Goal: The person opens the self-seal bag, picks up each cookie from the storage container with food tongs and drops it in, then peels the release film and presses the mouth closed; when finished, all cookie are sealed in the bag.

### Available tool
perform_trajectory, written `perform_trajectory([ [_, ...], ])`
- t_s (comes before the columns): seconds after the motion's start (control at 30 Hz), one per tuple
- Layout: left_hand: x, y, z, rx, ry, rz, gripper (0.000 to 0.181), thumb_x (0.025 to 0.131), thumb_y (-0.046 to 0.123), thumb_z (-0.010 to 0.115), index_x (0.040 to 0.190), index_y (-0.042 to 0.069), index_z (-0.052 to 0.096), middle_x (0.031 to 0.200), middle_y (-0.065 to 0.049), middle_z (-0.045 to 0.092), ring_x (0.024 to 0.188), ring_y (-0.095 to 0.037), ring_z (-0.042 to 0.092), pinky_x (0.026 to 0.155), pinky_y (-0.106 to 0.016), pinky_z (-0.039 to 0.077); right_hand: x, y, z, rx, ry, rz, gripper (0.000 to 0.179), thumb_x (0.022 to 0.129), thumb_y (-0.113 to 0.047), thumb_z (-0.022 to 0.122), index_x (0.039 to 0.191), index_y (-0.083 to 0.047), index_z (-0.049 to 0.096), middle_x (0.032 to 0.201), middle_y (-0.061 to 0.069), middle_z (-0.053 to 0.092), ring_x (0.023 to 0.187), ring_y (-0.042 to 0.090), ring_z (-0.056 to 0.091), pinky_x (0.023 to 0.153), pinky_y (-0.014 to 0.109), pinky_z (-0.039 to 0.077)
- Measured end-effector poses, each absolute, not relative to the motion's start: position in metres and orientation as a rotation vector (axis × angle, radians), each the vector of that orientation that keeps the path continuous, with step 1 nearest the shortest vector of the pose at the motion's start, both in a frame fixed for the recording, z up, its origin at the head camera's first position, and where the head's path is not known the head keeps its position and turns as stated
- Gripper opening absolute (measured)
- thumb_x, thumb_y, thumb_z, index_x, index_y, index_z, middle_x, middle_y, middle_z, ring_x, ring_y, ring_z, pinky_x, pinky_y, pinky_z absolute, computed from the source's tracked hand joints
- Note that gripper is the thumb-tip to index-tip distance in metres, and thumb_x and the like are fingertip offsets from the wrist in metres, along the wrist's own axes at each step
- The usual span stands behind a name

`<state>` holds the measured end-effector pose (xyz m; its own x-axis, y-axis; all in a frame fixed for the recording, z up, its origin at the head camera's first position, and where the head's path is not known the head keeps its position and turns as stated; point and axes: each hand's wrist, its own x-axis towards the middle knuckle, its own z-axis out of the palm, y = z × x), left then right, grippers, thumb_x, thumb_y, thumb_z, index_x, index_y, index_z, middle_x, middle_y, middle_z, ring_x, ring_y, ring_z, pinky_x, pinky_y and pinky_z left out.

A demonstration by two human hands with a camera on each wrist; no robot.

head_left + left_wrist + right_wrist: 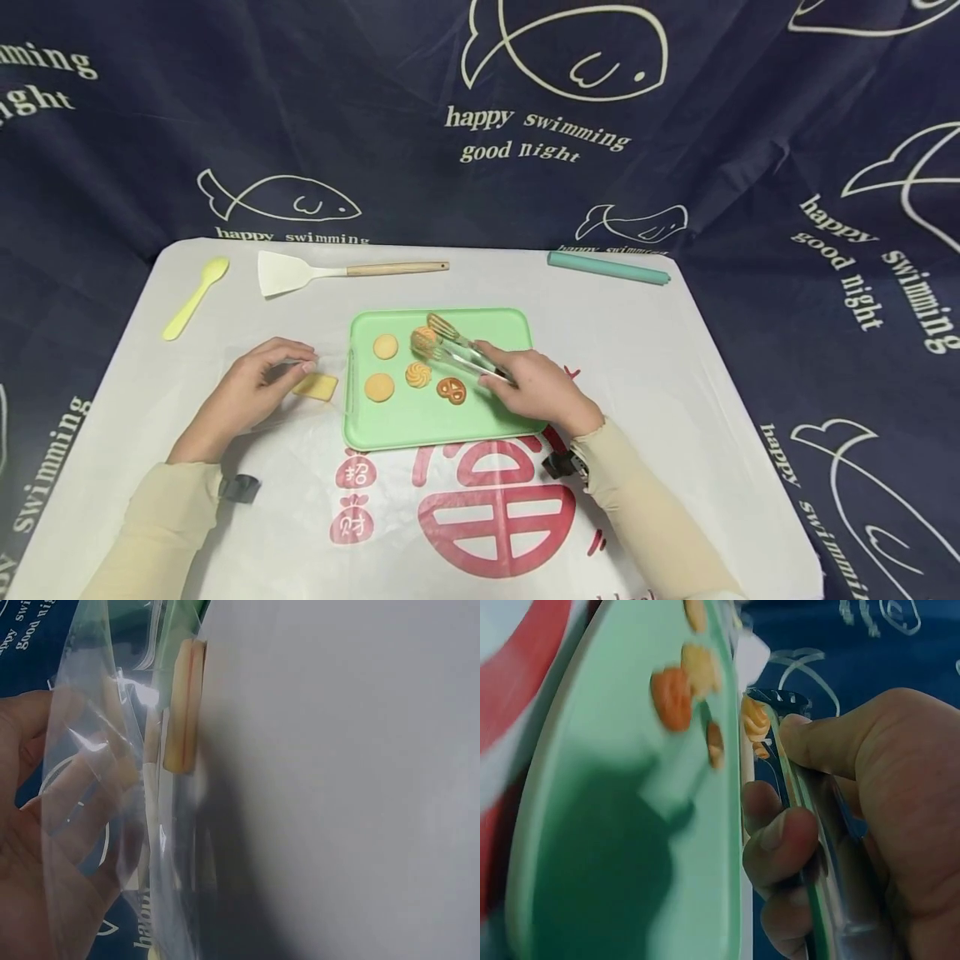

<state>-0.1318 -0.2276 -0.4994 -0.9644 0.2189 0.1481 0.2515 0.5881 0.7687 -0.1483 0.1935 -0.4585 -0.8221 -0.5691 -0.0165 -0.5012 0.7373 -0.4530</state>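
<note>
My right hand (536, 387) grips metal tongs (472, 365) over the green tray. A swirl cookie (756, 720) is between the tong heads, raised above the tray in the right wrist view. On the tray (491, 425) lie another swirl cookie (417, 375), a pretzel-shaped cookie (452, 391) and two plain round cookies (386, 347). My left hand (251, 387), left of the tray, holds a clear plastic bag (176, 847) with its mouth by the tray's left edge. Inside the bag is a rectangular sandwich biscuit (186, 705).
Along the back of the white table (660, 517) lie a yellow spoon (197, 298), a white spatula (288, 273) with a wooden handle and a rolled teal item (607, 267). Dark blue printed cloth (420, 192) hangs behind and beside the table.
</note>
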Motion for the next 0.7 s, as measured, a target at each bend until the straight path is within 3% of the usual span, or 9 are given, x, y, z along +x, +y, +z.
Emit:
perform_trajectory([
  [0.27,-0.128,-0.229,-0.501,-0.419,-2.758,-1.332,0.014,0.098,0.017,0.071,0.108,0.008,0.074,0.118,-0.005,0.067,0.117,-0.032,0.059,0.106,-0.056,0.043,-0.140,0.148,-0.459,-1.097,2.679,-0.627,0.056,0.103,-0.036,0.061,0.152,-0.012,0.048,0.073,-0.005,0.060,0.060,0.007,0.045,0.058,0.025,0.044],
  [0.5,-0.127,-0.229,-0.501,-0.456,-2.732,-1.320,0.014,0.098,0.017,0.071,0.107,0.007,0.074,0.117,-0.006,0.067,0.116,-0.032,0.060,0.105,-0.058,0.043,-0.137,0.125,-0.458,-1.189,2.621,-0.621,0.052,0.104,-0.035,0.057,0.152,-0.016,0.048,0.066,-0.010,0.053,0.065,0.007,0.049,0.068,0.027,0.046],
  [0.7,-0.126,-0.228,-0.499,-0.414,-2.758,-1.336,0.017,0.099,0.022,0.070,0.108,0.008,0.074,0.118,-0.005,0.067,0.118,-0.031,0.059,0.107,-0.056,0.042,-0.140,0.128,-0.456,-1.166,2.622,-0.611,0.053,0.103,-0.035,0.059,0.152,-0.016,0.048,0.062,-0.008,0.047,0.058,0.007,0.044,0.062,0.026,0.044],
])
